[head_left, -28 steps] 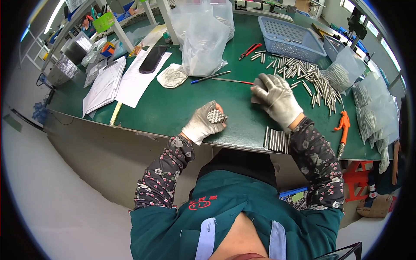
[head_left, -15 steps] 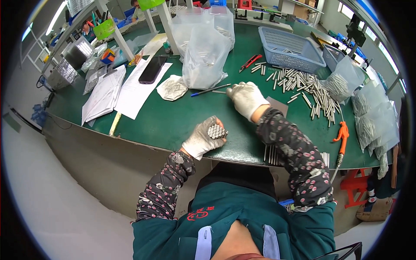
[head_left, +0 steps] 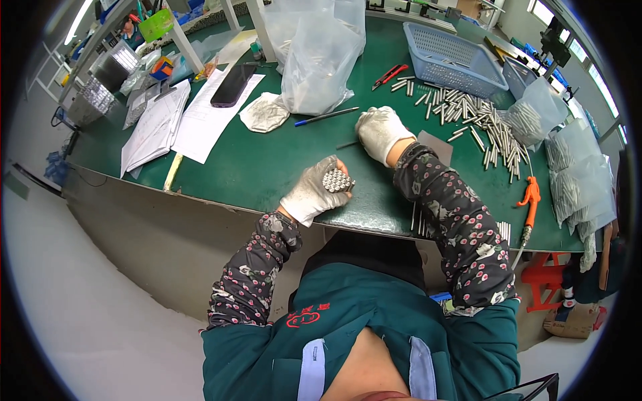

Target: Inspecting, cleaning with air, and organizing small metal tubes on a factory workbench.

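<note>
Green workbench [head_left: 267, 167] (cluttered): left hand [head_left: 314, 194] clamps rod bundle [head_left: 336, 180]; right hand [head_left: 381, 132] fingers curled.

- Left hand [head_left: 314, 194] grips a bundle of rods [head_left: 336, 180] above the near tabletop [head_left: 267, 167].
- Right hand [head_left: 382, 132] rests on a thin rod [head_left: 348, 144], near a blue pen [head_left: 326, 117].
- Loose rods [head_left: 481, 120] lie right; a basket [head_left: 449, 57] sits far.

A blue basket [head_left: 447, 57], dark phone [head_left: 231, 85] on papers [head_left: 158, 127], and orange tool [head_left: 530, 198] lie about

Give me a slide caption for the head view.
Gloved left hand grips a bundle of metal rods; right hand rests on green table.
</note>
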A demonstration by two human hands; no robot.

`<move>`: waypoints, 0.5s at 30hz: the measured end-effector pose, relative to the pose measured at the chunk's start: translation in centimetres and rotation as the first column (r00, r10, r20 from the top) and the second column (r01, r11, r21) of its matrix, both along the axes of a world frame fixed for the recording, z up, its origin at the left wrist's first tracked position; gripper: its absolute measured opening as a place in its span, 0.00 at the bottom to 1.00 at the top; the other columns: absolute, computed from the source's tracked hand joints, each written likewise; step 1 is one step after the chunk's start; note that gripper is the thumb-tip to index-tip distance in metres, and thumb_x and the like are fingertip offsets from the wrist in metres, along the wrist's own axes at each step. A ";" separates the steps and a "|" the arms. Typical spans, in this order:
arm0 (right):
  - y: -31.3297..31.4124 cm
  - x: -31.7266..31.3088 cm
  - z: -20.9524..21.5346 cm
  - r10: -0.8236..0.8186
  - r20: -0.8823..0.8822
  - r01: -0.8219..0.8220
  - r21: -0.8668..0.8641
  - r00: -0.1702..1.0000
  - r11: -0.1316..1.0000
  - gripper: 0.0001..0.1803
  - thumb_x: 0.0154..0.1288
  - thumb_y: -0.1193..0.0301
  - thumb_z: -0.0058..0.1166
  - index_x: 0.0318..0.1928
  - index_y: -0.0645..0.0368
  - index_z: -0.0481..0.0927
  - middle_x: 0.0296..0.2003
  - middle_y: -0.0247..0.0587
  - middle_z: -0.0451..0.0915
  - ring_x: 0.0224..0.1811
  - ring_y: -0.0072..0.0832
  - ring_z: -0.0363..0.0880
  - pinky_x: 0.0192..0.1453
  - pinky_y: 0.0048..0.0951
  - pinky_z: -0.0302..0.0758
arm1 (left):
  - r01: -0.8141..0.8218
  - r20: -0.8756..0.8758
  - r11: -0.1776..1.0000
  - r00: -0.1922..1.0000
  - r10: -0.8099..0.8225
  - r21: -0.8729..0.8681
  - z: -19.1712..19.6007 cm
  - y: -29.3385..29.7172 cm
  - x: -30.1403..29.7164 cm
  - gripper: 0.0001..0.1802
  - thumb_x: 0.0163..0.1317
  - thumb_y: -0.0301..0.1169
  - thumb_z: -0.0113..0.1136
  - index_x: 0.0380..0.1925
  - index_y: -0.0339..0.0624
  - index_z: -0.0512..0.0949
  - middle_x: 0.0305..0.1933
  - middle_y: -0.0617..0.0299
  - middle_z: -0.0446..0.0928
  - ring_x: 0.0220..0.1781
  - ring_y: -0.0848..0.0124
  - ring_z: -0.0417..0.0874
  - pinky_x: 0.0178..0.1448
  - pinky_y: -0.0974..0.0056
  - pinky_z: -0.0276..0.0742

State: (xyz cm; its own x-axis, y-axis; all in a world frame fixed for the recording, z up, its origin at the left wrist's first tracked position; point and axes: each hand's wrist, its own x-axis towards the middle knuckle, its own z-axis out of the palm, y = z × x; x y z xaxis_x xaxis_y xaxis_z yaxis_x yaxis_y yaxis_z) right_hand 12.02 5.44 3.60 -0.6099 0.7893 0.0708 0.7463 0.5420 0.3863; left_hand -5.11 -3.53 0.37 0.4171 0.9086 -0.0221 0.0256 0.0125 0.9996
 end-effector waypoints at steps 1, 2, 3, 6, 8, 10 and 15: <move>-0.1 0.6 -0.1 -0.002 -0.001 0.002 0.006 1.000 1.000 0.10 0.53 0.74 0.49 0.36 0.59 0.80 0.32 0.44 0.81 0.36 0.38 0.81 0.39 0.32 0.76 | -0.011 -0.003 1.000 1.000 0.011 0.003 0.0 0.0 0.1 0.22 0.40 0.12 0.63 0.34 0.42 0.68 0.33 0.69 0.71 0.36 0.80 0.73 0.42 0.75 0.72; -0.6 1.1 0.6 0.043 -0.140 -0.044 -0.006 0.989 0.999 0.09 0.51 0.75 0.49 0.35 0.58 0.79 0.30 0.45 0.80 0.35 0.39 0.80 0.38 0.34 0.75 | -0.005 -0.003 1.000 1.000 0.005 0.010 0.1 0.1 0.2 0.22 0.40 0.12 0.63 0.34 0.42 0.68 0.33 0.69 0.71 0.36 0.80 0.73 0.42 0.75 0.72; -1.2 1.4 1.2 0.094 -0.276 -0.102 -0.016 0.957 0.995 0.09 0.50 0.75 0.48 0.34 0.58 0.78 0.29 0.46 0.80 0.33 0.40 0.80 0.37 0.35 0.75 | 0.004 -0.019 1.000 1.000 -0.004 0.003 0.1 0.0 0.1 0.22 0.40 0.13 0.63 0.34 0.42 0.68 0.33 0.69 0.70 0.36 0.80 0.73 0.42 0.75 0.73; -3.5 2.5 3.3 0.010 -0.687 -0.168 -0.163 0.727 0.972 0.11 0.51 0.76 0.45 0.36 0.57 0.77 0.29 0.48 0.79 0.34 0.45 0.78 0.38 0.39 0.74 | 0.006 -0.017 1.000 1.000 -0.006 0.009 -0.2 -0.1 0.0 0.21 0.40 0.13 0.63 0.34 0.42 0.68 0.32 0.68 0.70 0.35 0.80 0.73 0.41 0.75 0.73; -4.7 3.3 4.0 -0.036 -0.777 -0.259 -0.252 0.628 0.932 0.11 0.53 0.74 0.46 0.39 0.59 0.76 0.30 0.48 0.78 0.33 0.44 0.78 0.38 0.36 0.74 | -0.002 0.002 1.000 1.000 0.002 0.018 -0.2 -0.3 -0.1 0.21 0.40 0.13 0.63 0.34 0.42 0.68 0.32 0.68 0.70 0.35 0.80 0.73 0.41 0.75 0.73; -5.7 4.3 4.0 -0.087 -0.749 -0.295 -0.361 0.657 0.884 0.12 0.56 0.69 0.45 0.39 0.57 0.78 0.29 0.47 0.79 0.31 0.44 0.78 0.38 0.38 0.74 | -0.023 0.030 1.000 0.999 0.023 -0.018 0.2 -0.5 0.0 0.21 0.40 0.13 0.63 0.33 0.42 0.68 0.32 0.68 0.70 0.35 0.80 0.73 0.41 0.75 0.73; -7.9 4.8 4.3 -0.061 -0.567 -0.190 -0.373 0.822 0.908 0.17 0.56 0.55 0.52 0.31 0.56 0.82 0.26 0.45 0.79 0.28 0.40 0.78 0.33 0.37 0.74 | -0.007 -0.060 1.000 0.998 0.008 0.015 0.2 -0.1 0.0 0.21 0.40 0.12 0.63 0.33 0.42 0.68 0.33 0.68 0.70 0.35 0.80 0.73 0.42 0.75 0.73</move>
